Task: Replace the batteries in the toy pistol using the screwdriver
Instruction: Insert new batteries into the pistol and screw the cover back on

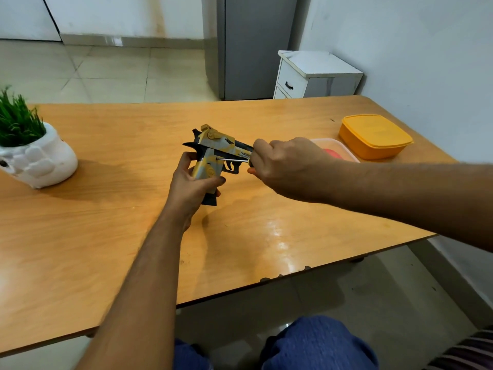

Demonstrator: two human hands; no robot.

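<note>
The toy pistol (213,148), yellow, grey and black, is held upright above the middle of the wooden table (106,209). My left hand (190,182) is wrapped around its grip from below. My right hand (285,166) is closed on the handle of the screwdriver (232,159). The thin metal shaft runs leftward, and its tip touches the pistol's side just above the grip. My right hand hides the muzzle end of the barrel and most of the screwdriver's handle.
A clear plastic box (344,150) with something red inside sits behind my right hand. A yellow lidded box (373,136) stands at the far right. A white pot with green grass (34,153) is at the left edge. A white drawer cabinet (314,76) stands beyond the table.
</note>
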